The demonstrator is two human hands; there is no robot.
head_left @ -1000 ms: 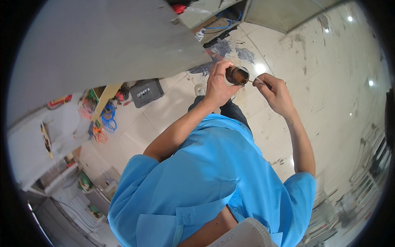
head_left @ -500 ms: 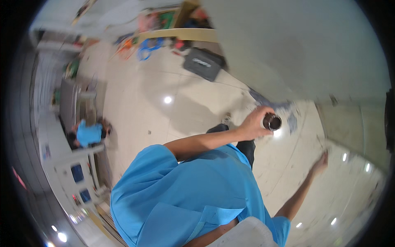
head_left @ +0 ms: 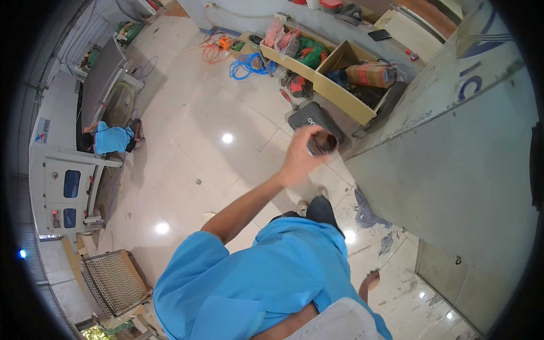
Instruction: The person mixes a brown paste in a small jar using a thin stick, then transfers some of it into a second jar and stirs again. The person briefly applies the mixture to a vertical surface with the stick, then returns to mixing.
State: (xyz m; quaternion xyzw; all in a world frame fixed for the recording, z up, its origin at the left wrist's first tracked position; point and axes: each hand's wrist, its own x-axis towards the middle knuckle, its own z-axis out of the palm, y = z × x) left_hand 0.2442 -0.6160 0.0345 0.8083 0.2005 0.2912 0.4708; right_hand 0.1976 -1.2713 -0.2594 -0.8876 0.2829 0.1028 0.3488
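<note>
A small dark brown cup [head_left: 324,144], round and seen mostly from above, sits in the grip of my left hand [head_left: 301,156]. My fingers wrap its side, and motion blurs the hand a little. In the picture, hand and cup overlap a black case [head_left: 311,116] that lies on the floor beyond. Low on the right, my right hand [head_left: 371,279] hangs beside my body, small and partly hidden by the blue shirt. Its fingers are too unclear to show whether anything is in them.
A yellowish open box [head_left: 345,96] holds bags and a brown parcel. Blue hose [head_left: 245,68] and a red machine [head_left: 298,86] lie nearby. A large grey panel [head_left: 447,164] stands at the right. At the far left a co-worker in blue [head_left: 112,139] crouches beside a long bench [head_left: 102,85].
My view has swung toward the right, bringing the box and panel into fuller sight. My left hand, still around the cup, now appears farther up and left; my right hand appears lower and closer to my body.
</note>
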